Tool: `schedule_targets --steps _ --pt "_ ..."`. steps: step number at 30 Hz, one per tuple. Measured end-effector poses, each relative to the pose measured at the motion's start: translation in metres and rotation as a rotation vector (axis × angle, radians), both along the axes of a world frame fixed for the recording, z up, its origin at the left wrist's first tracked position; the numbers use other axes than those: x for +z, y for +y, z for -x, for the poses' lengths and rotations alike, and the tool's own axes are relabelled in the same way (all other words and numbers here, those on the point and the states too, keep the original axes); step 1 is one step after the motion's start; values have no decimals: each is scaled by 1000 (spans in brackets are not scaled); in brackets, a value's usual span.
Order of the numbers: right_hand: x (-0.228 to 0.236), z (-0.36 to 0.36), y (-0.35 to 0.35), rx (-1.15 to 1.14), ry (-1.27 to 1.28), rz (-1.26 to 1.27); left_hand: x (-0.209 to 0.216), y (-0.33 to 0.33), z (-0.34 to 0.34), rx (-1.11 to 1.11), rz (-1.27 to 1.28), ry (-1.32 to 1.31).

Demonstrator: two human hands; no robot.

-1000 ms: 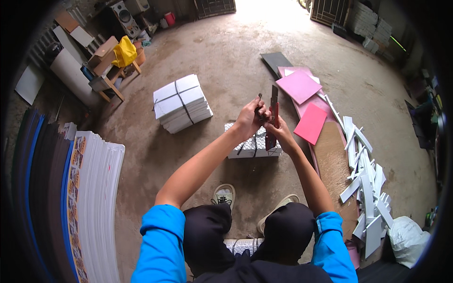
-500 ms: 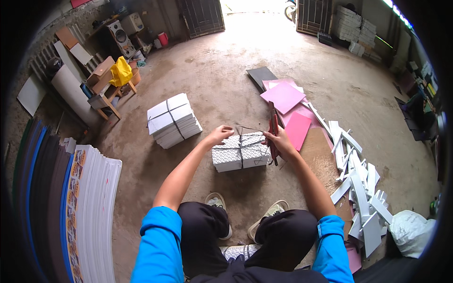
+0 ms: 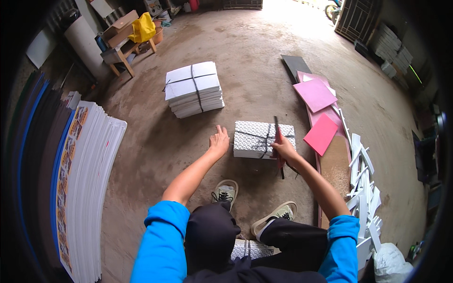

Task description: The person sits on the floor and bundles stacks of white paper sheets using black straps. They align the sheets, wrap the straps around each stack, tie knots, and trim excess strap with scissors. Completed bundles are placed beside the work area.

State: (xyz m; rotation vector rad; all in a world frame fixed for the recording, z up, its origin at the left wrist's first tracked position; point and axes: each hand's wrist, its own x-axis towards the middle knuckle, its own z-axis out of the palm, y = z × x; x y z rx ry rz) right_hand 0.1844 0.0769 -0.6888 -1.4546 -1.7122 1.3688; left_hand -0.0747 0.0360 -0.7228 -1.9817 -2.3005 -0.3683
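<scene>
Right hand (image 3: 284,150): clenched round a long dark-bladed knife with a reddish handle (image 3: 277,141), blade pointing to 12 o'clock across the top of the bundle, handle end trailing toward 6 o'clock

Left hand (image 3: 219,141): released, fingers spread, holding nothing, palm just beside the left edge of the bundle (contact cannot be told)

Small patterned grey-and-white bundle of flat sheets tied crosswise with dark cord (image 3: 260,139): lies flat on the bare concrete floor (image 3: 245,56), between the two hands, directly ahead of the person's knees

Larger white stack of sheets bound with dark strapping (image 3: 193,88): at 11 o'clock from the bundle, well apart

Pink square panels (image 3: 315,94): at 2 o'clock, lying on long boards; a further pink panel (image 3: 322,134) at 3 o'clock

Loose white offcut strips (image 3: 363,188): at 4 o'clock, heaped

Leaning stack of large printed white sheets (image 3: 80,179): at 9 o'clock

Wooden stool carrying a yellow cloth (image 3: 141,28): at 11 o'clock, far

Two pale sandals (image 3: 225,192): at 6 o'clock, on the person's feet
</scene>
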Motion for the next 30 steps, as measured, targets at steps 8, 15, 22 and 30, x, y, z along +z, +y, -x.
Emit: schedule_targets --steps 8,15,22,30 --pt "-56 142 -37 176 -362 108 -8 -12 80 34 291 -413" --pt "-81 212 -66 19 -488 118 -31 -14 104 42 161 -629" --pt "-166 223 -38 56 -479 98 -15 -19 77 3 48 -898" --pt "-182 231 -37 118 -489 33 -40 -33 99 270 -23 -976"
